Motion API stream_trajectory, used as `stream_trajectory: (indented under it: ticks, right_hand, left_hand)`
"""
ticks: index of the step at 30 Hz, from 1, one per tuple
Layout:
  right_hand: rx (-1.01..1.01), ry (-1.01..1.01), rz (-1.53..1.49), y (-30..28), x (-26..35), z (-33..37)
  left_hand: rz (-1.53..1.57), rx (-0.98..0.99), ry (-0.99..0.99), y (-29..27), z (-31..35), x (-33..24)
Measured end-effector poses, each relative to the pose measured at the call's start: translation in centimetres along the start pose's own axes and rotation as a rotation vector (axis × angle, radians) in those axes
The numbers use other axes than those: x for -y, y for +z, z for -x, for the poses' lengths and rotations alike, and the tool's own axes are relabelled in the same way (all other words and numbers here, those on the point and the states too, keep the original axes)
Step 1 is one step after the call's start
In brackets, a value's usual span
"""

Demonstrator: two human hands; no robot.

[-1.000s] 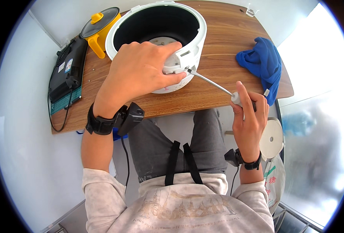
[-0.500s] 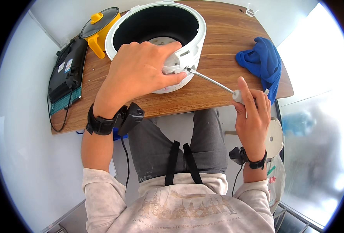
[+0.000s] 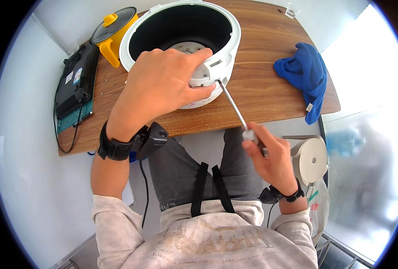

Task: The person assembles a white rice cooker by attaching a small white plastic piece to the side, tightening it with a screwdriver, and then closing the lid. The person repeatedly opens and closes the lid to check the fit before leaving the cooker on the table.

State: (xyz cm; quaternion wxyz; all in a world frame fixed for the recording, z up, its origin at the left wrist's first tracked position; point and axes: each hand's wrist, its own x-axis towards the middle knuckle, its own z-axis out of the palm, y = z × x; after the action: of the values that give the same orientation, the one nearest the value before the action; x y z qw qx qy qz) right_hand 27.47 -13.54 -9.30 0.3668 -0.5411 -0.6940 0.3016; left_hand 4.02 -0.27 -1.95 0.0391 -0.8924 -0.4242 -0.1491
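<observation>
Standing at 12 o'clock in the view, on the table (image 3: 262,58), is the white cooker housing (image 3: 231,57); clock hours below run from its centre, 12 being farthest from the wearer; since the earlier frames the housing has shifted only slightly; the left hand (image 3: 161,78) sits much as before; the right hand (image 3: 273,159) has come down and inward, from 4 o'clock to between 4 and 5; the screwdriver (image 3: 232,103) has swung with it, shaft now trailing toward 5, tip kept at the same spot on the housing, 4 o'clock.

Left hand back-up at 7, fingers hooked over the near rim, thumb outside at 5, clamped on the housing; right hand curled round the screwdriver's handle; whether the tip sits in a screw, too small to tell.

Table brown, wood-grained, curved at its edge; housing round, smooth and white, with a dark well; black device (image 3: 78,80) at 8 to 9, boxy and vented; blue cloth (image 3: 304,71) at 3 to 4, soft, crumpled; yellow pot (image 3: 120,38) at 9 to 10, glossy, lidded; screwdriver slim, bright metal, pale collar.
</observation>
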Motion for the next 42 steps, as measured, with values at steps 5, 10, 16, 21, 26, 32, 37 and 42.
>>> stream_trajectory:
  ticks: [5, 10, 16, 21, 26, 32, 37, 42]
  right_hand:
    - [0.352, 0.169, -0.889, 2.5, -0.1, 0.4]
    - [0.523, 0.172, -1.497, 4.2, 1.3, 0.7]
    - [0.585, 0.243, -2.022, 4.8, 1.6, 1.1]
    - [0.42, 0.206, -1.464, 4.1, 1.0, 1.4]
    - [-0.214, -0.194, -0.062, 3.5, -0.3, 1.1]
    - [-0.487, -0.3, 0.363, 0.9, -1.2, -1.0]
    - [-0.504, -0.355, 0.494, 0.1, -2.2, -1.5]
    - [-0.496, -0.334, 0.47, 0.3, -2.2, -1.5]
  left_hand:
    - [0.022, -0.006, 0.01, -0.1, 0.0, 0.0]
    - [0.022, -0.001, 0.004, -0.2, 0.0, -0.1]
    - [-0.01, -0.011, -0.018, 0.0, -0.1, 0.0]
    - [-0.007, 0.0, -0.034, -0.1, -0.2, 0.0]
    - [0.0, 0.018, -0.062, 0.0, -0.3, -0.1]
    - [-0.007, 0.017, -0.063, -0.5, -0.2, -0.5]
    - [0.022, 0.011, -0.063, -0.2, -0.3, -0.4]
    - [0.014, -0.011, -0.065, -0.2, -0.1, -0.5]
